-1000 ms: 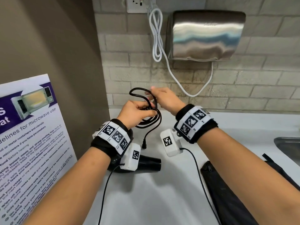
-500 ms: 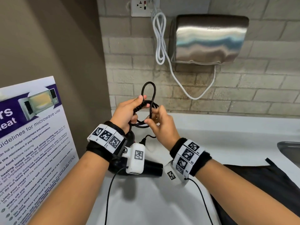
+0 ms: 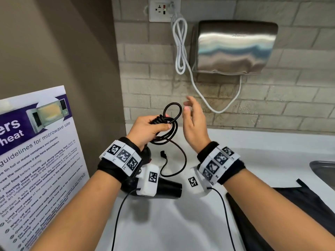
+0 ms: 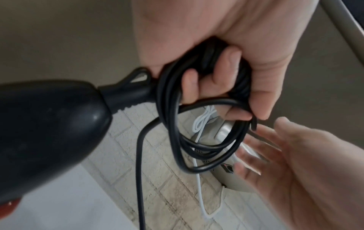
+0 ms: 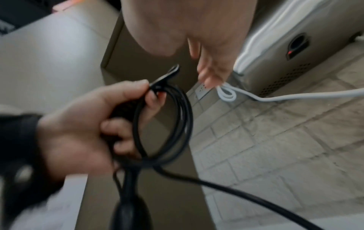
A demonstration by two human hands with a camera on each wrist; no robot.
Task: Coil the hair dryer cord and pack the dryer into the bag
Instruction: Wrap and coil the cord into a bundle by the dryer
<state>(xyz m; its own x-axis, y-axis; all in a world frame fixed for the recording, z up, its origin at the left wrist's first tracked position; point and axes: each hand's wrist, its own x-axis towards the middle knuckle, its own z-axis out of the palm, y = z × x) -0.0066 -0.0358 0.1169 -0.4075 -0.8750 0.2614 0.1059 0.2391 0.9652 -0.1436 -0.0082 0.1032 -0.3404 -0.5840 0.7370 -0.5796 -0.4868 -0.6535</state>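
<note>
The black plastic hair dryer (image 3: 169,187) lies mostly hidden under the left wrist band and its white camera block, only the barrel end showing. The black fabric bag (image 3: 297,201) is cut off by the head view's right and bottom edges. The right hand (image 5: 208,51) is motion-blurred, its fingertips (image 4: 248,157) smeared in the left wrist view.

Both forearms are bare, without sleeves. Each wrist wears a black fabric band (image 3: 116,169) with a white strip of square black-and-white markers (image 3: 218,158) on top. Beside each band, on the inner side, sits a white camera box (image 3: 148,182) with one more marker, and a thin black cable (image 3: 117,214) goes from it toward the body.
</note>
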